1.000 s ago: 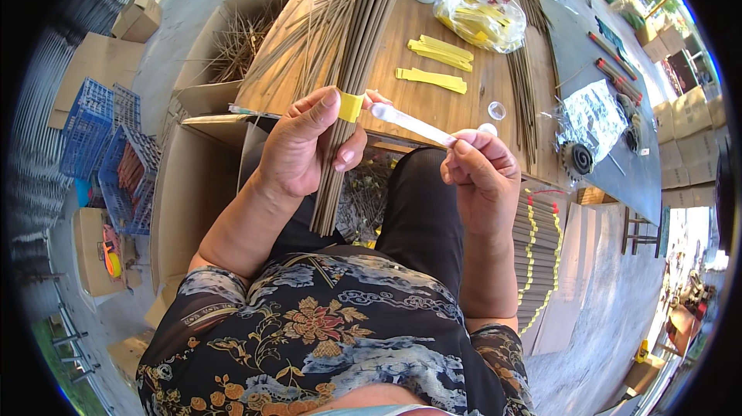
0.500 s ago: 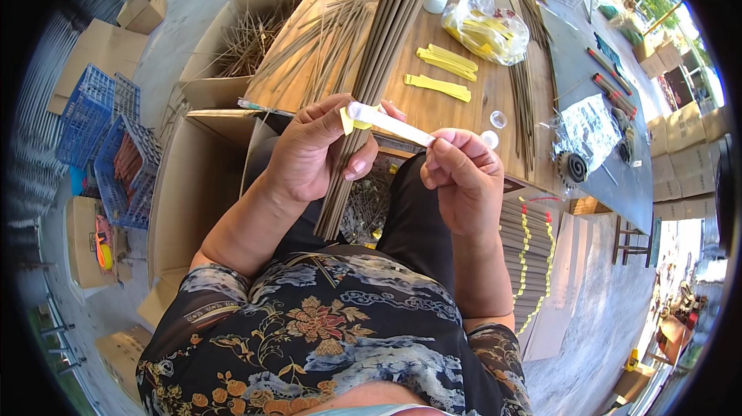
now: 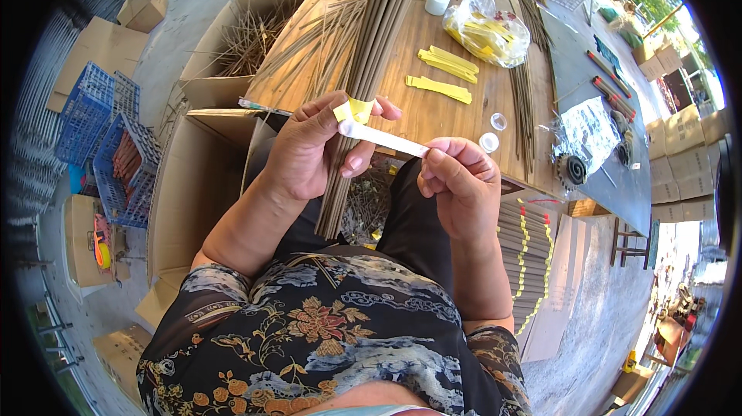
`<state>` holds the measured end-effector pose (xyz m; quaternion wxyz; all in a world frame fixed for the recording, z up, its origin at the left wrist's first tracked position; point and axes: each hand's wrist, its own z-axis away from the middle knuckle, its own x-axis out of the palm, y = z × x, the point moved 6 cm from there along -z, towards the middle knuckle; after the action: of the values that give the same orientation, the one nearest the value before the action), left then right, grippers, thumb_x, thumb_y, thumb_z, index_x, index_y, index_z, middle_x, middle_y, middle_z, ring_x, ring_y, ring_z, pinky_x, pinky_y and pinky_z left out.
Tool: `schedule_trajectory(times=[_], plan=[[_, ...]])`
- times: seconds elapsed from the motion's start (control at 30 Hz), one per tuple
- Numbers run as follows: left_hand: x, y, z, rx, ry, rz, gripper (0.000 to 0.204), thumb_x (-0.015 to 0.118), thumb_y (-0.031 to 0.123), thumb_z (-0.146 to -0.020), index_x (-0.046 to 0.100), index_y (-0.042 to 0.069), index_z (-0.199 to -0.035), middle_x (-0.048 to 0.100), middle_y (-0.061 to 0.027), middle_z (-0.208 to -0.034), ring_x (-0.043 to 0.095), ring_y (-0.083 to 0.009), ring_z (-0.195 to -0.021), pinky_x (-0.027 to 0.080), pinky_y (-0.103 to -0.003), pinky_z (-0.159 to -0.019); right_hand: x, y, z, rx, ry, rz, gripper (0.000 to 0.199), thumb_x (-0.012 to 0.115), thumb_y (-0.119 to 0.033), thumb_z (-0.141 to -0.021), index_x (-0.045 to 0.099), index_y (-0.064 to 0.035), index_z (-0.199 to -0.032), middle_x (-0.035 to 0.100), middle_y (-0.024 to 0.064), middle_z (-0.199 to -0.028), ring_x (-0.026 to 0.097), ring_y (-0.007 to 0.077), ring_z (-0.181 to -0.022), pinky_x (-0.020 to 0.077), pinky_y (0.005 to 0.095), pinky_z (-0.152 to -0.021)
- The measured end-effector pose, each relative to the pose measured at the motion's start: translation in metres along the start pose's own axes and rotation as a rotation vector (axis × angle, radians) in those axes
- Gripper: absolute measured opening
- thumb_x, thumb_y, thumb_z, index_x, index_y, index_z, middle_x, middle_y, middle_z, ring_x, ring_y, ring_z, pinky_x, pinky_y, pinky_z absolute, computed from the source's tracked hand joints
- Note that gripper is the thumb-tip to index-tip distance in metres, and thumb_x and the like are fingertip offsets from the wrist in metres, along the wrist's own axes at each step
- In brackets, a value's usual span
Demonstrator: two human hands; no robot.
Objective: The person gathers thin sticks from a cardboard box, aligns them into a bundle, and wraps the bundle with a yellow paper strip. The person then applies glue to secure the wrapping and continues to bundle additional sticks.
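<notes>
Brown, thin, straight sticks in one tight bundle [image 3: 369, 76], seen from the head camera; closed around it near the lower part, left hand [image 3: 309, 149], fingers wrapped, thumb pressing on a yellow band [image 3: 354, 109] already around the sticks. Running from that band toward 4 o'clock, a white paper strip [image 3: 382, 138], flat and narrow, stretched tight. Pinching its far end between thumb and forefinger, right hand [image 3: 457, 184], narrow grip. Lower end of the bundle hanging over the lap, upper end lying over the wooden table [image 3: 471, 118] toward 12 o'clock.

Judged as the binding step: strip attached at one end, not yet wound. Next move probably calling for steady tension and a turn around the bundle, with the left hand keeping the sticks from spreading.

On the table at 1 o'clock, loose yellow strips [image 3: 440, 76], smooth and flat, and a clear plastic bag [image 3: 485, 30], crinkled, with more yellow inside. At 10 o'clock, cardboard box [image 3: 232, 37] with rough loose sticks. At 9 o'clock, blue plastic crates [image 3: 100, 134], lattice walls.
</notes>
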<state>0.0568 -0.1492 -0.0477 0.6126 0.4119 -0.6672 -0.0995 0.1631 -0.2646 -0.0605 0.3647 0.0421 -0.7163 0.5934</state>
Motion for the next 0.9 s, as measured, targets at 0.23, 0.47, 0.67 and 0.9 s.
schedule_trajectory(times=[0.23, 0.47, 0.67, 0.9], plan=[[-0.003, 0.001, 0.001, 0.010, 0.035, -0.042, 0.041, 0.045, 0.030, -0.091, 0.048, -0.007, -0.108, 0.045, -0.0252, -0.110, 0.050, -0.0109, -0.050, 0.038, -0.021, -0.040, -0.007, -0.012, 0.005, -0.099, 0.028, 0.014, 0.011, 0.058, -0.004, -0.082, 0.061, 0.0028, -0.089, 0.061, 0.0057, -0.074, 0.052, 0.0073, -0.059, 0.0422, 0.0187, -0.053], [0.000, -0.002, 0.000, -0.004, 0.014, -0.025, 0.039, 0.046, 0.028, -0.090, 0.049, -0.007, -0.108, 0.046, -0.0247, -0.109, 0.049, -0.0109, -0.049, 0.038, -0.021, -0.039, 0.001, -0.024, 0.009, -0.313, 0.051, 0.217, 0.011, 0.059, -0.003, -0.082, 0.061, 0.0027, -0.092, 0.061, 0.0044, -0.080, 0.054, 0.0068, -0.067, 0.0434, 0.0182, -0.060], [0.003, 0.001, -0.001, -0.007, -0.020, -0.007, 0.037, 0.045, 0.029, -0.091, 0.054, -0.004, -0.104, 0.049, -0.0235, -0.108, 0.051, -0.0135, -0.055, 0.041, -0.022, -0.045, 0.006, -0.035, 0.018, -0.498, 0.045, 0.582, 0.011, 0.059, 0.001, -0.081, 0.061, 0.0033, -0.092, 0.061, 0.0082, -0.076, 0.055, 0.0102, -0.066, 0.0443, 0.0196, -0.061], [0.002, -0.001, -0.002, -0.005, 0.006, -0.031, 0.038, 0.043, 0.029, -0.092, 0.050, -0.005, -0.106, 0.047, -0.0234, -0.108, 0.049, -0.0107, -0.051, 0.038, -0.020, -0.041, -0.004, -0.033, 0.018, -0.370, 0.050, 0.364, 0.011, 0.061, 0.001, -0.080, 0.062, 0.0021, -0.091, 0.060, 0.0034, -0.082, 0.054, 0.0069, -0.072, 0.0433, 0.0179, -0.065]])
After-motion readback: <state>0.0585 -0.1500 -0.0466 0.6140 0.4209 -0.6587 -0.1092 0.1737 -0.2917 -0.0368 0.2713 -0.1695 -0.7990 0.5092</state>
